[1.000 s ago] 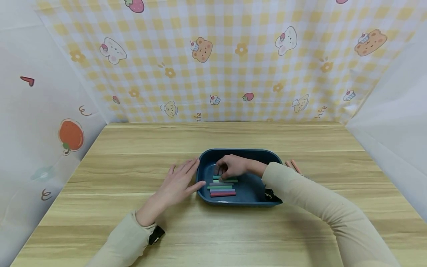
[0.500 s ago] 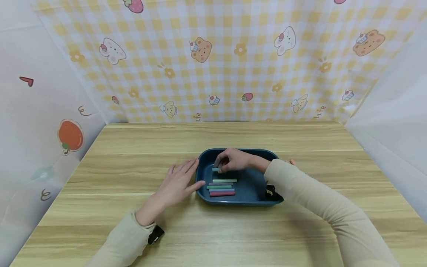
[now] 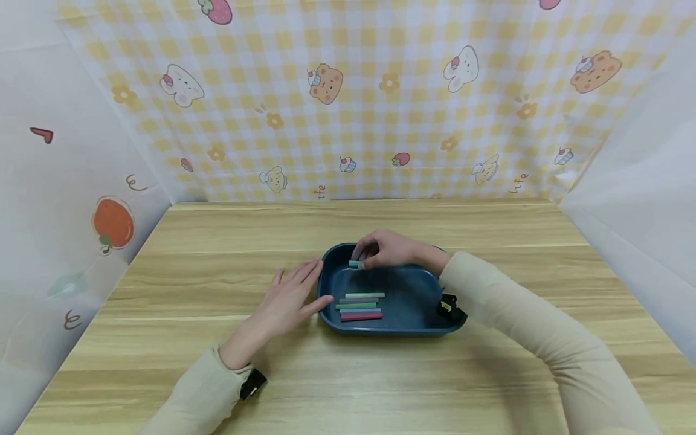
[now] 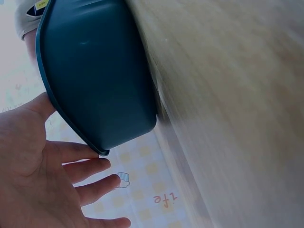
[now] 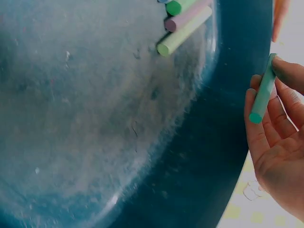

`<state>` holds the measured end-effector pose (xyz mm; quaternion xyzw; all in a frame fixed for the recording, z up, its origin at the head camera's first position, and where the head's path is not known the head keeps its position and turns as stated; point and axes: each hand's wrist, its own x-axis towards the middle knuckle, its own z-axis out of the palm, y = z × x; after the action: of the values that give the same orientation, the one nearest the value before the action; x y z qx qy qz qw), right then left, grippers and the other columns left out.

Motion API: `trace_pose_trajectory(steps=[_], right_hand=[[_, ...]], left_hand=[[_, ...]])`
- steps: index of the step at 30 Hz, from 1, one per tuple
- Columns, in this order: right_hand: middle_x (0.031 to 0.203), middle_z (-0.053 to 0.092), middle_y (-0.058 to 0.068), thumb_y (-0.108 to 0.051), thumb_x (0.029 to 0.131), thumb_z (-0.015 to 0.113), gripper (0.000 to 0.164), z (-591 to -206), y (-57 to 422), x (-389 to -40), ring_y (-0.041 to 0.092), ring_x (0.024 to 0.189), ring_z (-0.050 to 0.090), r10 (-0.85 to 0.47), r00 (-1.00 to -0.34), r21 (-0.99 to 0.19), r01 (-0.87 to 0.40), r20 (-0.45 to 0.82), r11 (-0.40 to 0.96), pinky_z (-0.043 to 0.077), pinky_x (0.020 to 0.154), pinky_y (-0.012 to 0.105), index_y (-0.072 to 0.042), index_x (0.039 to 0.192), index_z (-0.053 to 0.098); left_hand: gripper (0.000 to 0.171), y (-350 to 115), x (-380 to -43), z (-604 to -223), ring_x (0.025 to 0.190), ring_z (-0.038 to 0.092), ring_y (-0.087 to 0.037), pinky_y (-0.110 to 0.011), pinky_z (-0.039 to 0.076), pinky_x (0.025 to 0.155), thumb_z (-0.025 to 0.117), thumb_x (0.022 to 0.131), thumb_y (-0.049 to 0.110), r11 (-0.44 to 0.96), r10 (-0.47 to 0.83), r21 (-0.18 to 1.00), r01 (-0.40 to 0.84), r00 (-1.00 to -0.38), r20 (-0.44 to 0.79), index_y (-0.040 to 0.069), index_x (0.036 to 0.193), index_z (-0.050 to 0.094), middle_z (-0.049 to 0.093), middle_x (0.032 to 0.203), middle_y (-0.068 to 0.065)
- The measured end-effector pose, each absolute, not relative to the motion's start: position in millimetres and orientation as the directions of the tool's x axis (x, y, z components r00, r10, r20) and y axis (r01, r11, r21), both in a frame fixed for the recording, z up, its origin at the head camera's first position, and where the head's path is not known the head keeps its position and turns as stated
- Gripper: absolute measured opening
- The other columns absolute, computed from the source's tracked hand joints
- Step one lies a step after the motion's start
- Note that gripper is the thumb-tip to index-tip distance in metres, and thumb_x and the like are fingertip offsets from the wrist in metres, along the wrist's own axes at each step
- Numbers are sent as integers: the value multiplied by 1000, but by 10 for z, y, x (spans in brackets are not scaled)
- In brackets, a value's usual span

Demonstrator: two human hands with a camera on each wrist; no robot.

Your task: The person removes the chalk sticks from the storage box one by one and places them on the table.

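Note:
My right hand (image 3: 394, 249) pinches a teal-green chalk stick (image 5: 264, 90) between thumb and fingers, above the far side of a dark blue basin (image 3: 408, 331). My left hand (image 3: 290, 296) lies with spread, straight fingers at the basin's left end, thumb over the rim; the left wrist view shows the fingertips (image 4: 102, 164) right at the rim. Inside on the basin floor, several chalk sticks lie in a row near the front left: a pale green chalk (image 3: 365, 295) at the back, then purple, green and blue ones, and a red chalk (image 3: 361, 316) in front.
The basin stands on a wood-grain table (image 3: 217, 241). Behind the table hangs a yellow checked cloth (image 3: 359, 121) with cartoon prints, and white cloth (image 3: 65, 72) covers the left side. A black wrist strap (image 3: 450, 307) on the right sleeve overlaps the basin's right end.
My right hand has lifted the teal-green chalk from the back of the row and carried it away toward the basin's far rim. The left hand has stayed at the left end.

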<state>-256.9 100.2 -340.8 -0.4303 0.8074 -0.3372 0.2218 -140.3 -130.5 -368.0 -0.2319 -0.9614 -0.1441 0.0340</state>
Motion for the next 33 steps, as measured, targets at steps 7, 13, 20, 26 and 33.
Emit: trace_pose_trajectory(steps=[7,13,20,26,33], right_hand=[[89,61,3,-12,83,61,20,-3302,1086,-2575,15,79,55,-836,-547,-741,-546,-39,392,45,73,28,-2,101,62],[91,61,4,-13,84,61,22,-3228,1165,-2572,16,82,54,-813,-580,-734,-534,-43,420,44,74,30,-2,103,62],[90,60,4,-12,83,61,22,-3119,1280,-2569,17,82,54,-795,-605,-725,-527,-46,443,45,74,32,-1,102,61],[90,60,5,-10,83,61,22,-3075,1419,-2596,18,82,54,-787,-617,-727,-533,-15,432,45,73,32,1,101,61],[90,61,6,-8,83,60,20,-3027,1580,-2610,18,82,56,-758,-652,-738,-501,-20,451,45,73,32,1,101,61]], left_hand=[[68,-1300,-1399,-3669,126,26,-28,-58,16,94,47,87,48,850,436,265,455,-890,130,2,136,32,30,139,-12],[69,-1299,-1401,-3676,126,26,-28,-58,16,94,46,87,48,850,437,262,457,-889,133,2,136,32,30,139,-11],[68,-1301,-1405,-3687,125,27,-29,-58,17,94,47,87,48,846,444,253,469,-883,151,2,135,33,31,138,-12],[69,-1301,-1406,-3689,125,27,-28,-57,17,94,46,87,49,847,446,244,471,-882,155,2,135,33,31,139,-11],[69,-1301,-1404,-3687,125,27,-28,-58,18,94,46,87,49,848,446,244,471,-882,153,1,135,34,31,139,-11]])
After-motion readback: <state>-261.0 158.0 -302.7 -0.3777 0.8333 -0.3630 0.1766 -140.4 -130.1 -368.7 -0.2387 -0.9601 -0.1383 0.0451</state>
